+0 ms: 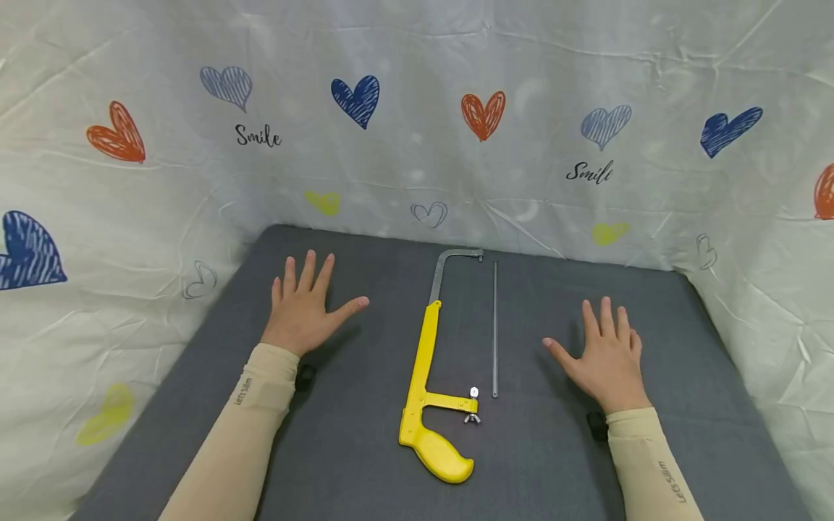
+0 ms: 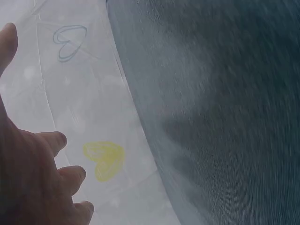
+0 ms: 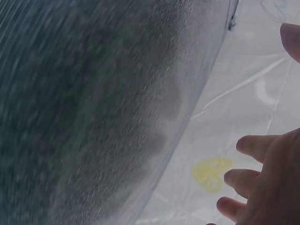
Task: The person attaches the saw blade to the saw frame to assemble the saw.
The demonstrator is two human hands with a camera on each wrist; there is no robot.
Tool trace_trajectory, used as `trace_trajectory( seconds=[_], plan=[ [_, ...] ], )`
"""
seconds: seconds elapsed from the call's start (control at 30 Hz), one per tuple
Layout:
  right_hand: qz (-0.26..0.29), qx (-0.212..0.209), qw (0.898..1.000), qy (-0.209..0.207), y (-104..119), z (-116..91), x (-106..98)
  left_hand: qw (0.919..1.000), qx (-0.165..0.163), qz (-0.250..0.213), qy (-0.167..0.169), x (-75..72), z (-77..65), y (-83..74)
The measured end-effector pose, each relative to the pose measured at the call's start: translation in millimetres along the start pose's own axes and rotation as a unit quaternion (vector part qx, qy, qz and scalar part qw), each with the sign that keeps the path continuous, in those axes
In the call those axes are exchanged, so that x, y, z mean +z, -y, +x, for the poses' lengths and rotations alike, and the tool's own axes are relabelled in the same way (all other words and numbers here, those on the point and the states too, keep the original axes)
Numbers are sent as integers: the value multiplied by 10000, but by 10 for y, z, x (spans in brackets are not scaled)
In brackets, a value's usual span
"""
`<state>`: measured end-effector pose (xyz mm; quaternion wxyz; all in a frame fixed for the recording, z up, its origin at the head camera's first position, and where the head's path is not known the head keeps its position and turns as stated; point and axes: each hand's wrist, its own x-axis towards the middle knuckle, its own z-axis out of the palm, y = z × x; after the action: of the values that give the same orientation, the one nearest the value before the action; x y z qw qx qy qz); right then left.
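Observation:
A hacksaw frame (image 1: 422, 362) with a yellow handle and a grey metal bow lies on the table between the two hands, its grip toward me. A wing nut (image 1: 472, 418) sits at the end of its lower arm. Just to the right, a thin grey saw blade (image 1: 495, 329) lies apart from the frame, lengthwise. My left hand (image 1: 301, 315) is spread over the table left of the frame, holding nothing. On the other side, my right hand (image 1: 607, 362) is also spread, to the right of the blade, with nothing in it. Both wrist views show fingers extended against the curtain.
The table (image 1: 365, 434) has a dark grey cloth top. A white curtain (image 1: 417, 159) printed with hearts and "Smile" hangs behind it and along both sides. Dark wrist devices show under both beige sleeves (image 1: 260, 405).

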<state>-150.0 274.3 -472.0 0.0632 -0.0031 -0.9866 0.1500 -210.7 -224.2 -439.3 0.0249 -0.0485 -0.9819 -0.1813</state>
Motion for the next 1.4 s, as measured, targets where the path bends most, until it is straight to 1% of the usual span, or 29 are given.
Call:
trace_trajectory(
  seconds=[0.17, 0.33, 0.5, 0.73, 0.93, 1.1, 1.3, 1.4],
  plan=[
    [41, -56, 10000, -13, 86, 30, 21, 10000, 28, -28, 40, 84, 33, -108],
    [49, -87, 9999, 6, 210, 47, 101, 9998, 134, -58, 135, 207, 34, -283],
    [102, -123, 9999, 44, 385, 41, 196, 9992, 319, -114, 199, 315, 1, -477],
    [190, -198, 9996, 96, 579, 46, 283, 9968, 658, -344, 308, 382, -24, -729],
    [583, -164, 9976, 330, 726, 53, 327, 9931, 901, -658, 354, 434, -53, -920],
    [880, -112, 9944, 572, 885, 63, 361, 9898, 907, -986, 495, 480, -91, -1032],
    [990, -84, 9933, 586, 1030, 75, 409, 9881, 802, -1198, 545, 517, -136, -1116],
    [1007, -23, 9931, 601, 1080, 74, 424, 9879, 779, -1206, 584, 541, -153, -1144]
  ],
)
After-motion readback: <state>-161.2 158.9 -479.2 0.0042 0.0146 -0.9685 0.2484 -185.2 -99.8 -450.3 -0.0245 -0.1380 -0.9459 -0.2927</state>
